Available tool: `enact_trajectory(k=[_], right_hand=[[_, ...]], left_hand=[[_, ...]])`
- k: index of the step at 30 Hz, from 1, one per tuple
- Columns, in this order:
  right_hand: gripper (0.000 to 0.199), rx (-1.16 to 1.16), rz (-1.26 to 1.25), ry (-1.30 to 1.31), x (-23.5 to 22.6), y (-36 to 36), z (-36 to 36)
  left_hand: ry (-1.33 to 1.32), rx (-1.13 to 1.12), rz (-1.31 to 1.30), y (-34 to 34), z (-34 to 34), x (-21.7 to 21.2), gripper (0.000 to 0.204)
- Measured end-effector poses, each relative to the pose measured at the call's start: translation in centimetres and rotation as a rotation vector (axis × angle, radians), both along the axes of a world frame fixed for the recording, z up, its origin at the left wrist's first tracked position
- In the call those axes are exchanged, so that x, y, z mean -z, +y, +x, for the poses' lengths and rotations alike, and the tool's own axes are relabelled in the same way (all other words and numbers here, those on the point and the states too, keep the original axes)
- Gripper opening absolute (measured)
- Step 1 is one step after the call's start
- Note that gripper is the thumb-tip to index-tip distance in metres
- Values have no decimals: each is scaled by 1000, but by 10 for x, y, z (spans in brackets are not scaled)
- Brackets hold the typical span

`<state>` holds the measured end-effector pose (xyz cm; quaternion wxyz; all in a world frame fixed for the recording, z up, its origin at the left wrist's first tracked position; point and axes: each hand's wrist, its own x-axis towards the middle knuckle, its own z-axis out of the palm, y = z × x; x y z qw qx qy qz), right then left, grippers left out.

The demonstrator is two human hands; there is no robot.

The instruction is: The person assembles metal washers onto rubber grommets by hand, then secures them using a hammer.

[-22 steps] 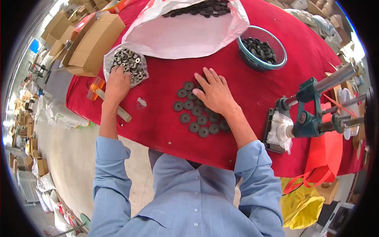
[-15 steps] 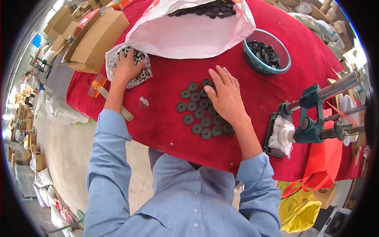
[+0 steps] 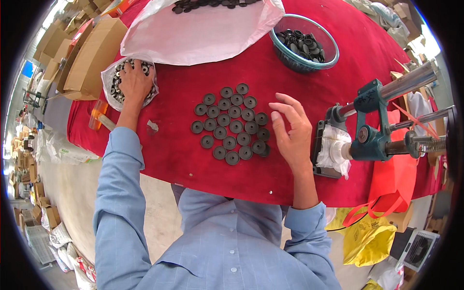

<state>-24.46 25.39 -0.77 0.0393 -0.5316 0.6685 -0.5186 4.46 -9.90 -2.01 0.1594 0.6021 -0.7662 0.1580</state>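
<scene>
My left hand (image 3: 133, 84) reaches down into a clear plastic bag (image 3: 107, 82) of small silvery metal parts with holes. Its fingertips are sunk among the parts, so its grip is hidden. Over the red cloth, my right hand (image 3: 292, 129) hovers with fingers loosely bent and apart, holding nothing. Just left of it lies a loose cluster of dark round discs (image 3: 236, 126), each with a raised rim and a small center hole. Most lie flat, side by side; one at the lower right sits partly under another.
A white sack (image 3: 193, 43) with black discs lies at the back. Beyond my right hand are a teal-tinted bowl (image 3: 333, 62) of black discs and a green hand press (image 3: 369, 130). Left are a cardboard box (image 3: 94, 60) and a mallet with an orange head (image 3: 98, 114).
My right hand has drawn away from the discs to the right, uncovering them. My left hand sits deeper in the bag of metal parts. The whole view has shifted.
</scene>
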Motion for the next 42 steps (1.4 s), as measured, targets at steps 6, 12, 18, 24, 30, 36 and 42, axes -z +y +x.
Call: enact_trajectory(k=[6,12,18,24,30,36,42], right_hand=[[15,125,-63,-193,9,2,-18],[15,97,-126,-218,13,3,-17],[15,126,-125,-254,16,4,-18],[15,145,-103,-289,18,7,-21],[17,-108,22,-292,8,16,-10],[28,-101,155,169,8,59,22],[31,-19,210,220,29,76,27]], left_hand=[[-72,46,-22,-9,-2,5,51],[6,124,-39,-23,17,6,45],[231,166,-34,-32,35,5,38],[857,277,110,17,-6,-35,34],[1775,323,685,110,-41,-43,22],[2491,288,1498,177,-39,-16,16],[2578,176,1739,226,-26,-9,21]])
